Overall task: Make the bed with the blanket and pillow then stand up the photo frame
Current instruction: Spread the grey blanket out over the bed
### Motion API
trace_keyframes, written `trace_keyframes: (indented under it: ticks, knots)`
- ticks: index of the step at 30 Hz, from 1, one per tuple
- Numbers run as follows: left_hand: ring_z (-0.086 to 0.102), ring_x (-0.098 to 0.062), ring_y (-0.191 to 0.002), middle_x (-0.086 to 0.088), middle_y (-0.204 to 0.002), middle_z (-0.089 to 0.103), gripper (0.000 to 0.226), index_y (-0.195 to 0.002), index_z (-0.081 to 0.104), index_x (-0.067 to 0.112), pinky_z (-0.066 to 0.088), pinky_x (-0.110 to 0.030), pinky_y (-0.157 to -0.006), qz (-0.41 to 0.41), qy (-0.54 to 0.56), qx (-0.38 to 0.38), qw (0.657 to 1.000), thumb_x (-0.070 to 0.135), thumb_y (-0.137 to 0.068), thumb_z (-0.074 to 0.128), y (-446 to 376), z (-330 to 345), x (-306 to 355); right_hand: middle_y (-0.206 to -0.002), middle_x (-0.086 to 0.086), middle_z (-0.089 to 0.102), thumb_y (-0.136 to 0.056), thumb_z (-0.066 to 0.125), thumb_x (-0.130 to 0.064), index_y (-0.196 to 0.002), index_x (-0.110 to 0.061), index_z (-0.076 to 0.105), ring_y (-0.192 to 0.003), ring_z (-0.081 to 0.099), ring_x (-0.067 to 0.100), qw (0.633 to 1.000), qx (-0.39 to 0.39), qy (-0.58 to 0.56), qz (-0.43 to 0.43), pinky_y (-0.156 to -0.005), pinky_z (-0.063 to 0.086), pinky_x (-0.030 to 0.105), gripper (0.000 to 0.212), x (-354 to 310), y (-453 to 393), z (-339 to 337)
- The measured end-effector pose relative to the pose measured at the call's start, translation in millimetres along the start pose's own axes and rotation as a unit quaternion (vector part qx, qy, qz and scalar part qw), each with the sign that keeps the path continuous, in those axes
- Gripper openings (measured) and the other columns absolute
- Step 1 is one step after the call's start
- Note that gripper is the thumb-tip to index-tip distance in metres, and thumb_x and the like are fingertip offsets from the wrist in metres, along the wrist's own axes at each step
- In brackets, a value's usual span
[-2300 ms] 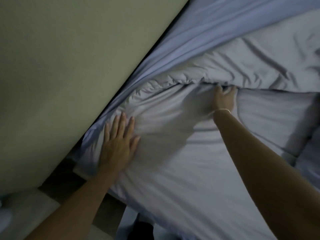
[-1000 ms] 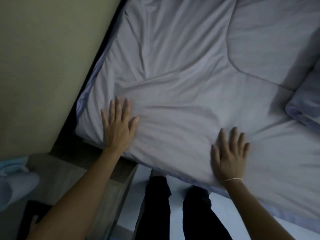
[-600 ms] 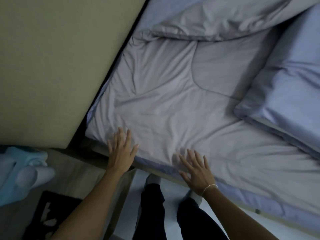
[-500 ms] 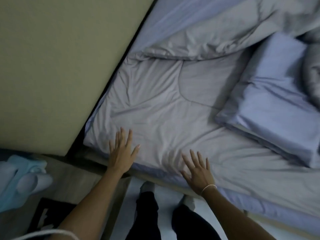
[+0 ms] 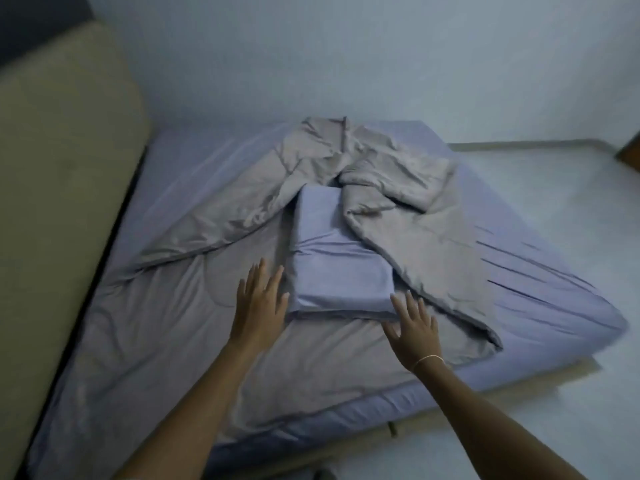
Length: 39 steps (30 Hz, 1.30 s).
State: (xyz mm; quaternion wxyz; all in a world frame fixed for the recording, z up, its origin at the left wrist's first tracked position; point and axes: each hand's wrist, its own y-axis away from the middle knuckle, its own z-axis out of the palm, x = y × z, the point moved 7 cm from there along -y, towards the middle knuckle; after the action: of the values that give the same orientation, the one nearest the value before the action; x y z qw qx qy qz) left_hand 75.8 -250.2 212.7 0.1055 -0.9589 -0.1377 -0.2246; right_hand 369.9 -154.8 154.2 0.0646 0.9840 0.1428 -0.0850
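Note:
A grey blanket (image 5: 166,323) lies partly spread over the near left of the bed (image 5: 540,271), with its far part bunched and folded back in a heap. A lavender pillow (image 5: 332,261) rests on the blanket in the middle, its right side partly under a blanket fold. My left hand (image 5: 259,303) hovers open by the pillow's near left corner. My right hand (image 5: 414,327) is open at the pillow's near right corner. Neither hand holds anything. No photo frame is in view.
A tall beige headboard (image 5: 59,202) runs along the bed's left side. A pale wall (image 5: 346,57) stands behind the bed. Light floor (image 5: 554,188) lies to the right, and a dark wooden object (image 5: 628,150) shows at the right edge.
My view has lifted from the bed's near edge to the whole bed. Both hands have left the blanket's near edge and moved forward to the pillow's near corners.

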Motion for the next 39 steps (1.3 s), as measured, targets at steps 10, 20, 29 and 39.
trace_keyframes:
  ticks: [10,20,29,39]
  knots:
    - [0.036,-0.040,-0.133,-0.020,-0.153,0.024,0.049,-0.137,0.046,0.007,0.034,-0.050,-0.105,0.107,0.013,-0.047,0.993,0.023,-0.092,0.057,-61,77,148,-0.158,0.008,0.020,-0.090,0.044,-0.057,-0.148,-0.029,0.024,-0.143,0.022,0.030,0.992,0.056,-0.020,0.114,-0.113,0.023,0.054,0.067,146,12,-44]
    - [0.032,-0.033,-0.136,-0.016,-0.155,0.022,0.047,-0.139,0.043,0.012,0.032,-0.044,-0.107,0.119,0.013,-0.064,0.991,0.029,-0.096,0.048,-117,192,319,-0.150,0.014,0.036,-0.087,0.054,-0.052,-0.140,-0.023,0.042,-0.130,0.045,0.032,0.976,0.071,-0.135,0.154,-0.102,0.041,0.047,0.061,325,-32,-60]
    - [0.041,-0.035,-0.130,-0.018,-0.150,0.032,0.048,-0.134,0.050,0.010,0.038,-0.048,-0.102,0.054,-0.013,-0.125,0.991,0.032,-0.091,0.045,-136,306,391,-0.152,0.012,0.033,-0.089,0.059,-0.040,-0.139,-0.022,0.043,-0.134,0.040,0.030,0.979,-0.017,-0.166,0.115,-0.102,0.041,0.044,0.056,435,-93,-48]
    - [0.024,-0.036,-0.140,-0.020,-0.155,0.019,0.052,-0.139,0.041,0.009,0.019,-0.051,-0.114,-0.051,-0.048,-0.130,0.989,0.033,-0.094,0.051,-285,402,350,-0.153,0.005,0.032,-0.090,0.057,-0.040,-0.141,-0.026,0.037,-0.140,0.030,0.021,0.982,-0.098,-0.155,0.047,-0.111,0.033,0.037,0.057,489,-224,-12]
